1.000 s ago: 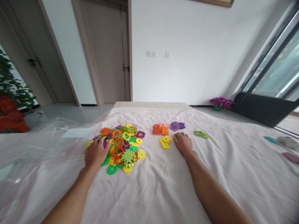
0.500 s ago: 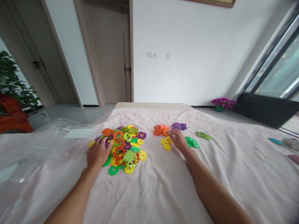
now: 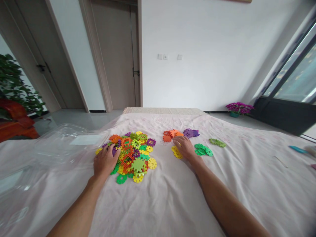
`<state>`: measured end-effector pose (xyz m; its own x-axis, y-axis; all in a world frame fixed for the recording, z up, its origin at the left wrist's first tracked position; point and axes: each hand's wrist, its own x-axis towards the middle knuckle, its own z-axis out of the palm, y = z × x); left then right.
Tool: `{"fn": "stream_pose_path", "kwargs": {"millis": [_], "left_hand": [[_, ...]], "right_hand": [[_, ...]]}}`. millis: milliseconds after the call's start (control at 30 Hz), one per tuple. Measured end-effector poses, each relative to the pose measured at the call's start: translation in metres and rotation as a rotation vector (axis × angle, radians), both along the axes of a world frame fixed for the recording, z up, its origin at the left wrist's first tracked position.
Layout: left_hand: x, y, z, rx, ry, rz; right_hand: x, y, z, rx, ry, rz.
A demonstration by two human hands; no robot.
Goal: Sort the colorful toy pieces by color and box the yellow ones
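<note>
My left hand (image 3: pixel 106 161) rests at the left edge of a mixed pile of plastic interlocking pieces (image 3: pixel 138 165). Its thumb and fingers curl around a purple piece (image 3: pixel 114 151) there. My right hand (image 3: pixel 184 148) reaches over a small group of yellow discs (image 3: pixel 176 152), partly covering them. Its fingers are apart, with their tips close to the orange pieces (image 3: pixel 168 135); what lies under the palm is hidden. Purple pieces (image 3: pixel 189 133) lie just beyond this hand, and green discs (image 3: pixel 203 150) lie to its right.
Light green pieces (image 3: pixel 217 142) lie farther right on the pale cloth (image 3: pixel 163 204). Clear plastic containers (image 3: pixel 61 144) stand at the left. A blue object (image 3: pixel 298 149) and a thin stick (image 3: pixel 280 161) are on the cloth at the right.
My right hand has shifted slightly left and down over the yellow discs, uncovering more of the green discs. My left hand stays at the pile. The view has moved a little.
</note>
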<state>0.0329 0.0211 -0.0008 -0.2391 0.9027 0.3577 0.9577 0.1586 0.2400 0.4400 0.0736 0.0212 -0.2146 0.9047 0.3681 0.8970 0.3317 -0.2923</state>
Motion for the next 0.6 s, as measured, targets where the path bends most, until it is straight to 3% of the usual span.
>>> {"fn": "stream_pose_path", "kwargs": {"millis": [133,300,600], "left_hand": [[0.000,0.000,-0.001,0.002,0.010,-0.001],[-0.001,0.000,-0.002,0.007,0.007,0.000],[0.002,-0.002,0.003,0.001,0.001,0.002]], "right_hand": [[-0.033,-0.021,0.006,0.060,0.044,0.194],[-0.077,-0.048,0.007,-0.005,0.059,0.348],[-0.098,-0.060,-0.002,-0.147,0.197,0.230]]}}
